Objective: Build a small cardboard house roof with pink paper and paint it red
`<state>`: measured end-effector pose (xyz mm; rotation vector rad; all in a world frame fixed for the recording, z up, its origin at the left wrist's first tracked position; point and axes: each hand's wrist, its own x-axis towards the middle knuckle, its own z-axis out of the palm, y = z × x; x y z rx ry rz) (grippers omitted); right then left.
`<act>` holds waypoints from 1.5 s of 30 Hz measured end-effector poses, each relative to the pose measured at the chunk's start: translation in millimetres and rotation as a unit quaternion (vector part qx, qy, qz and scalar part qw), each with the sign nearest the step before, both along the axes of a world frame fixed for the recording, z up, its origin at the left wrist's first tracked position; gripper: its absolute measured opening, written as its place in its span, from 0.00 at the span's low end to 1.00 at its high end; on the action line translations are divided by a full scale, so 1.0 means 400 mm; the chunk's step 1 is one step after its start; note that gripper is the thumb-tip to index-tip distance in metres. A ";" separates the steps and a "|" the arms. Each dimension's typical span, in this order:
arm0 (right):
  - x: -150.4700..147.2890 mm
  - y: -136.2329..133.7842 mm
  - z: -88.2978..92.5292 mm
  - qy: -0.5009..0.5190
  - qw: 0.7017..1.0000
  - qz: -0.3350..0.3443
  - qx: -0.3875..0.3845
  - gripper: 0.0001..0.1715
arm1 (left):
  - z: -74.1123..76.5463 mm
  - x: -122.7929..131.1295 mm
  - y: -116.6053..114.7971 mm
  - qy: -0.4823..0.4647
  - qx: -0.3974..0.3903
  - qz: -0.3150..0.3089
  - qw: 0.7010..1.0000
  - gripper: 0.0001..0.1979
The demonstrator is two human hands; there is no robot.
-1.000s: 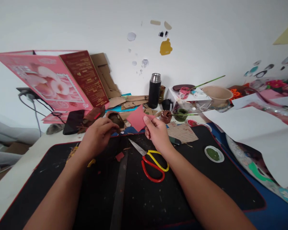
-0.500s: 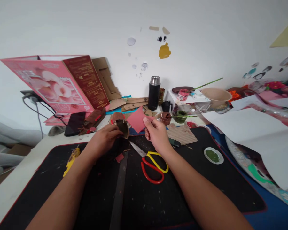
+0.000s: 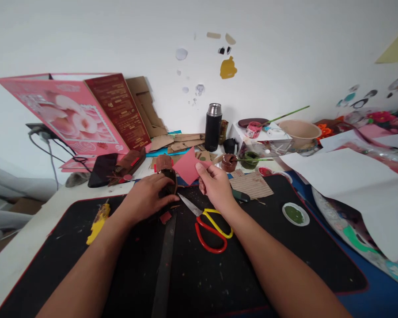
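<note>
A square of pink-red paper (image 3: pixel 186 167) is pinched by one side between the thumb and fingers of my right hand (image 3: pixel 215 183), held up off the mat. My left hand (image 3: pixel 149 194) is lower on the left, thumb and fingers apart around a dark, brown-topped craft piece (image 3: pixel 172 179), partly hidden behind the fingers. Between my hands lie scissors (image 3: pixel 210 227) with one red and one yellow handle, blades partly apart and pointing away from me. A dark ruler-like strip (image 3: pixel 165 265) and a small red scrap (image 3: pixel 165 217) are near my left hand.
A black mat (image 3: pixel 252 260) covers the near table. Behind are a black flask (image 3: pixel 213 128), paint jars (image 3: pixel 250 160), corrugated cardboard (image 3: pixel 253 185) and a pink box (image 3: pixel 73 115). A green paint dish (image 3: pixel 295 214) and white paper (image 3: pixel 351 176) are right; a yellow-painted piece (image 3: pixel 98 225) is left.
My left hand has gone from pinching the dark piece to a wider spread, its thumb now apart from its fingers. The pink-red paper has shifted slightly left in my right hand.
</note>
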<state>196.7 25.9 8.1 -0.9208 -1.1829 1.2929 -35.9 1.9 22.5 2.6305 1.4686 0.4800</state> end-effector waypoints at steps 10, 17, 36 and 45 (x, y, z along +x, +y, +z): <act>-0.008 -0.006 -0.010 -0.032 0.999 0.003 0.013 0.27 | -0.011 0.013 -0.001 0.008 -0.035 0.003 0.999 0.13; -0.004 -0.003 -0.010 -0.046 0.999 -0.008 0.009 0.30 | -0.018 -0.025 0.024 -0.157 0.150 0.157 0.963 0.16; -0.025 -0.016 -0.029 -0.059 0.998 0.033 0.000 0.31 | -0.096 -0.045 0.102 -0.263 0.004 0.181 0.948 0.37; -0.026 -0.018 -0.044 -0.092 0.995 0.045 0.015 0.27 | -0.084 -0.036 0.098 -0.325 -0.042 0.168 0.930 0.39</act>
